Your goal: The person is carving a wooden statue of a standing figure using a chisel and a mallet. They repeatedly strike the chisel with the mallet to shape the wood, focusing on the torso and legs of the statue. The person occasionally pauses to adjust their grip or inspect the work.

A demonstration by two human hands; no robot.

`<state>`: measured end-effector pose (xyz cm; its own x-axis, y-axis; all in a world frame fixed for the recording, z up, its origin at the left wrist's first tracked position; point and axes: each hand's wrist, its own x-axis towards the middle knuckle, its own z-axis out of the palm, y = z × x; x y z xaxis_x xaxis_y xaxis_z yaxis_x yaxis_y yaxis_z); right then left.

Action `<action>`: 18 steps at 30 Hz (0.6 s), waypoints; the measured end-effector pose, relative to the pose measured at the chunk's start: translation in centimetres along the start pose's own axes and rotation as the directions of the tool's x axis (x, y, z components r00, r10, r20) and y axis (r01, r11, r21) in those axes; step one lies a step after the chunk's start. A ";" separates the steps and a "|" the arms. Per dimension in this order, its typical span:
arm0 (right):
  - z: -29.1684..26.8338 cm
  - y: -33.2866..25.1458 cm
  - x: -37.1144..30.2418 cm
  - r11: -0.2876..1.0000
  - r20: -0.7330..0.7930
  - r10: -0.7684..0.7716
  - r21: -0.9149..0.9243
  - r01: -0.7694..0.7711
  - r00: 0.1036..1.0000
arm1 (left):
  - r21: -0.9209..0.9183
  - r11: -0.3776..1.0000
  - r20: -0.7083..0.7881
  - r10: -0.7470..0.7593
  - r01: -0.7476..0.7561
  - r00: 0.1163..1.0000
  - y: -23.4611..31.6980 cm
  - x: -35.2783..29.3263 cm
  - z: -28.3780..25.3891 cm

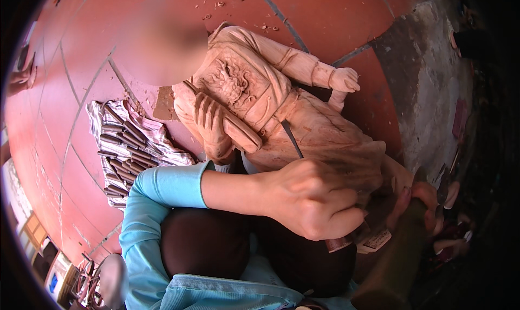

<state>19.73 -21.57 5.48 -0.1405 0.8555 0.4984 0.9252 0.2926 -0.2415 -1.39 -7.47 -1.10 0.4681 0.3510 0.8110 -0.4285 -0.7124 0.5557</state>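
Observation:
A carved wooden statue (303,120) of a robed figure lies slantwise before me, with a dragon-like relief on its chest. My left hand (314,199) is closed around a chisel (292,139). The chisel's dark blade rests on the robe below the chest, and its brown handle end shows beneath my fist. At the lower right, my right hand (423,199) is wrapped around a thick olive-brown wooden mallet (398,256), blurred and partly in shadow. The mallet is beside the chisel handle; I cannot tell whether they touch.
A striped cloth (168,153) with several dark-handled carving tools (127,147) lies on the red tiled floor (81,126) to the left. Wood shavings (265,27) are scattered at the far side. A grey concrete patch (433,82) lies at right, with a bicycle (95,283) at lower left.

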 end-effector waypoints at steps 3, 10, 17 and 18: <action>0.4 -0.1 0.1 0.995 -0.009 -0.006 -0.099 0.005 1.000 | 0.183 0.981 0.101 0.049 -0.067 0.994 0.6 -0.2 -0.3; -0.4 0.2 -0.2 0.992 0.129 0.079 -0.111 -0.065 0.988 | 0.666 0.746 0.510 -0.441 -0.014 0.738 3.4 0.1 -2.6; 0.3 1.7 -3.4 0.977 0.192 0.214 -0.056 -0.207 0.958 | 0.894 0.432 0.434 -0.770 -0.118 0.468 3.2 -2.9 -5.8; 0.0 1.4 -3.4 0.970 0.198 0.243 -0.067 -0.235 0.949 | 0.892 0.440 0.429 -0.760 -0.099 0.488 3.0 -2.7 -5.9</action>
<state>21.49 -24.05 3.51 0.0219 0.9682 0.2493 0.9539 0.0544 -0.2953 -8.46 -6.96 -0.57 0.8859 0.4519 -0.1048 0.4545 -0.8907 0.0010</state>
